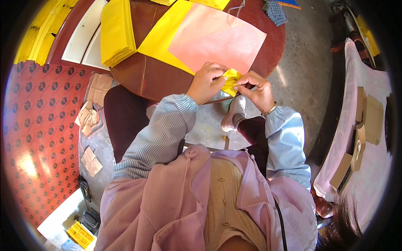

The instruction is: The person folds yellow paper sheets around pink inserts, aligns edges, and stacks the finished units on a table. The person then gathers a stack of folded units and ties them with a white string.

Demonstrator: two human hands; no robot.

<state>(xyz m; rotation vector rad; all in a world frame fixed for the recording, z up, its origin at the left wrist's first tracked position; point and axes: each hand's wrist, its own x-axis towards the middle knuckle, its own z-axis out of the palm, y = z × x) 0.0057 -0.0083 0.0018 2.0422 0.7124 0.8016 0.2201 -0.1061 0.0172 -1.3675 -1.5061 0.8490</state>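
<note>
At the near edge of the round, dark red wooden worktop (138,75), both of your hands meet over one small folded piece of yellow paper (230,81). Your left hand (206,83) closes its fingers (217,72) narrowly on the paper's left side, pinching it from above. Your right hand (257,88) grips the paper's right side, the fingers (243,83) curled tight against the fold. The paper sits between the two hands, just past the worktop's rim and above your lap; whether it touches the wood cannot be told.

Beyond your hands one large pale pink sheet (217,37) lies flat on the worktop, overlapping one large yellow sheet (163,35) that shows along its left edge. To the left of these stands one thick stack of yellow paper sheets (117,31), well apart from your hands. At the far right of the worktop lies one small blue-grey patterned cloth (274,11).

On the floor to your left spreads one red mat with dark round marks (42,134), and several crumpled tan paper scraps (88,119) lie beside it. Below the worktop one light-coloured shoe (234,113) shows between your striped sleeves. To your right, a pink-covered surface (372,167) carries several brown cardboard pieces (368,119).
</note>
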